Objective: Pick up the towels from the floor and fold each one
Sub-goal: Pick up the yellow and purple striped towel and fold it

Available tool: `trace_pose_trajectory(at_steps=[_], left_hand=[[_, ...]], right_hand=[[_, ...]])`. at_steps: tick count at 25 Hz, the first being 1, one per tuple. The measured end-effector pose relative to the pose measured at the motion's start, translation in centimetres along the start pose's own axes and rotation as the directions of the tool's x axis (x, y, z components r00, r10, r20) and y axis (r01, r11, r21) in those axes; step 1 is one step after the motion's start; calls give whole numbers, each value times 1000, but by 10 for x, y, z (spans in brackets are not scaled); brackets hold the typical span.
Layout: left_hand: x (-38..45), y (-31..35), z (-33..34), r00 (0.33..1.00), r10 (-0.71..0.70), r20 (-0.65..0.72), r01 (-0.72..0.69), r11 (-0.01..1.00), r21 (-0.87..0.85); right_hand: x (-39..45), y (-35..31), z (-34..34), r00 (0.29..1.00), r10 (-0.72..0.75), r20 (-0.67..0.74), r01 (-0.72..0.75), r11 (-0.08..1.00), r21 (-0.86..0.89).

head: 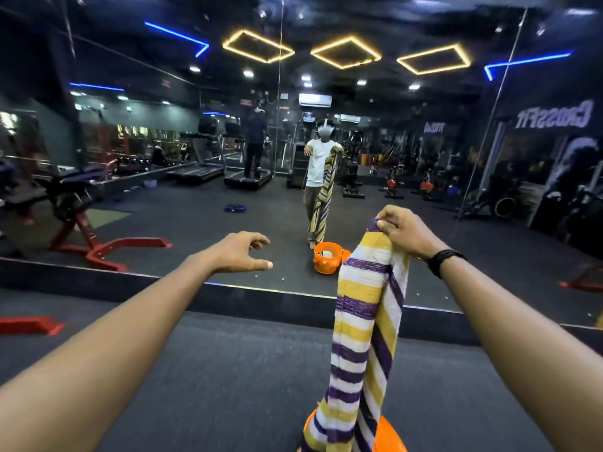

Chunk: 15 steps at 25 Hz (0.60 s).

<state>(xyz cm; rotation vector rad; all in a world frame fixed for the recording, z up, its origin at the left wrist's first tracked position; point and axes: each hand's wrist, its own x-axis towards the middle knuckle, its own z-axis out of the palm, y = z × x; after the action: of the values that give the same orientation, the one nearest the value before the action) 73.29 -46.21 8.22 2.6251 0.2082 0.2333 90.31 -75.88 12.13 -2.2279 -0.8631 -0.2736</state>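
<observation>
Right hand [403, 231] pinches the striped towel [365, 321] by its top edge, hanging long. Left hand [243, 252] hovers open, empty. Next, I judge, it must catch the far corner to start folding.

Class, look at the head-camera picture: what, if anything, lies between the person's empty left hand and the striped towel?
Nothing: in the head view the left hand hangs apart from the striped towel gripped by the right hand; only the mirror's reflection shows behind the gap.

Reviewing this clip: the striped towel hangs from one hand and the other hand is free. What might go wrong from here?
1. Only the right hand pinches the striped towel at its top edge, so it may slip and drop.
2. The towel hangs bunched lengthwise; the empty left hand may catch the wrong edge, giving a crooked fold.
3. Its lower end hangs at the orange bucket and could snag on the rim.
</observation>
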Motion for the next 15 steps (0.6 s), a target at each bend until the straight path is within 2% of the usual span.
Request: trace_pose_trajectory(at_steps=[4, 7, 11, 15], left_hand=[[75, 16, 12, 994, 98, 43, -89, 981, -175], [121, 38, 48, 975, 182, 130, -118, 912, -394], [173, 72, 88, 902, 378, 209, -157, 738, -656], [220, 93, 102, 866, 473, 161, -121, 511, -851]], right_hand=[[42, 10, 7, 1000, -24, 14, 22, 993, 118], [46, 11, 10, 1000, 8, 27, -14, 975, 223], [45, 23, 8, 997, 75, 7, -74, 956, 285], [41, 43, 4, 963, 240, -126, -191, 931, 311]])
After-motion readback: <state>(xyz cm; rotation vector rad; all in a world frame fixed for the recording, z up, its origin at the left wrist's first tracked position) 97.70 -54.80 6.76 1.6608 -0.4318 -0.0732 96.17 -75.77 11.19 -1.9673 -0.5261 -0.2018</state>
